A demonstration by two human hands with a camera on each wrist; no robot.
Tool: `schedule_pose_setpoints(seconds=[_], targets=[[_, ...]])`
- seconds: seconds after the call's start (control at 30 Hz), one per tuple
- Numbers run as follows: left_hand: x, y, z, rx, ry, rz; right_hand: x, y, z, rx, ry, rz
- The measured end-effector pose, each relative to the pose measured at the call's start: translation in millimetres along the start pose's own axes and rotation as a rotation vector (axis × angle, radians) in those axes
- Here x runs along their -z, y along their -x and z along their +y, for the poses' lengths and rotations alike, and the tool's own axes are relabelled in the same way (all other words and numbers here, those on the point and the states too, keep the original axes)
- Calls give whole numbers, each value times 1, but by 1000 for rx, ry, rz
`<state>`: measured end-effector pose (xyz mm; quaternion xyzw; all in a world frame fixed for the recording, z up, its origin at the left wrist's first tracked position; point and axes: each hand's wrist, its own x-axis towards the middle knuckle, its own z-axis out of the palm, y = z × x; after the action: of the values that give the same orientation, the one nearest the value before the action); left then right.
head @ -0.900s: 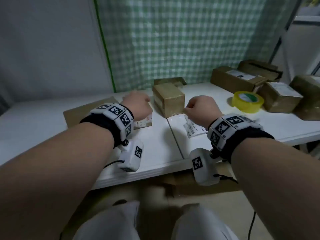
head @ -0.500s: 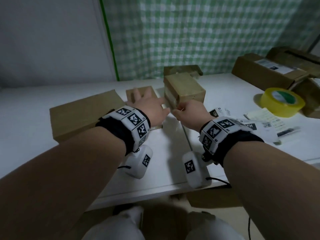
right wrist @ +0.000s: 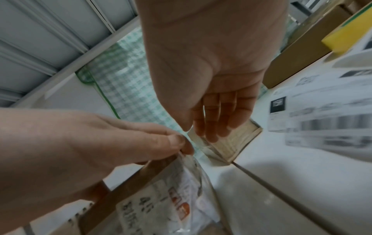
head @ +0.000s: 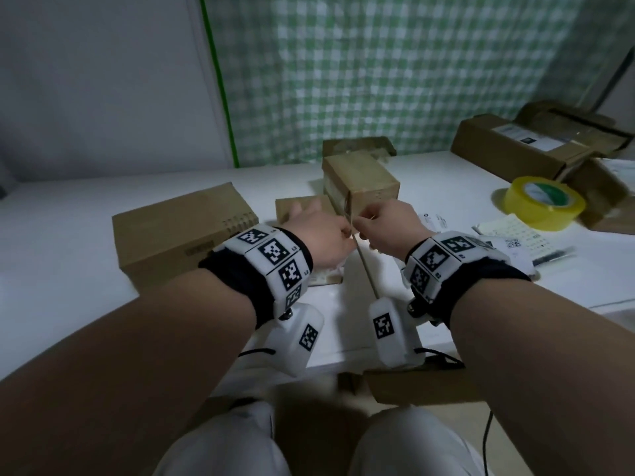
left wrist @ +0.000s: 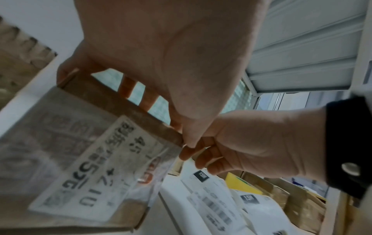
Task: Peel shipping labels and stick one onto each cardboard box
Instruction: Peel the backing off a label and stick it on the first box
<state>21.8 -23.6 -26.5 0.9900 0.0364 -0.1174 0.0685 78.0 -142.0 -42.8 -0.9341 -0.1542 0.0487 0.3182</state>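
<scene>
A small flat cardboard box (head: pixel 292 207) stands tilted on the white table (head: pixel 68 252), and my left hand (head: pixel 323 231) grips its upper edge. In the left wrist view the fingers hook over that edge of the box (left wrist: pixel 120 103) with the thumb at its right corner. A white printed label (left wrist: pixel 100 167) under wrinkled clear film lies on the box face, also seen as the label (right wrist: pixel 161 198) in the right wrist view. My right hand (head: pixel 388 225) meets the left at that corner, its curled fingertips (left wrist: pixel 186 156) pinching the label's edge.
A taller box (head: pixel 360 180) stands just behind the hands. A larger box (head: pixel 178 228) sits to the left. Loose labels (head: pixel 508 235), a yellow tape roll (head: pixel 543 201) and more boxes (head: pixel 515 146) lie to the right. Another box (head: pixel 429 383) sits below the table's front edge.
My right hand left the loose labels and came left to meet the left hand. The left hand, earlier flat on the small box, now grips its edge with the box tilted up.
</scene>
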Motion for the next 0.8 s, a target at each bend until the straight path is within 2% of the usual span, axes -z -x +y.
schedule_pose_setpoints(seconds=[0.17,0.37,0.5,0.67,0.73,0.8], targets=[[-7,18,11,-23,-34,-57,11,34,16,-71,17,-3],[-2,30,34,-87,-92,-73,33,57,44,-190,10,85],[0,33,41,-74,-125,-93,42,67,61,-274,2,125],[5,33,47,-47,-117,-39,43,66,77,-370,21,158],[4,31,48,-27,-85,-29,41,65,80,-423,-56,124],[0,29,46,-24,-56,-51,39,66,78,-490,-228,61]])
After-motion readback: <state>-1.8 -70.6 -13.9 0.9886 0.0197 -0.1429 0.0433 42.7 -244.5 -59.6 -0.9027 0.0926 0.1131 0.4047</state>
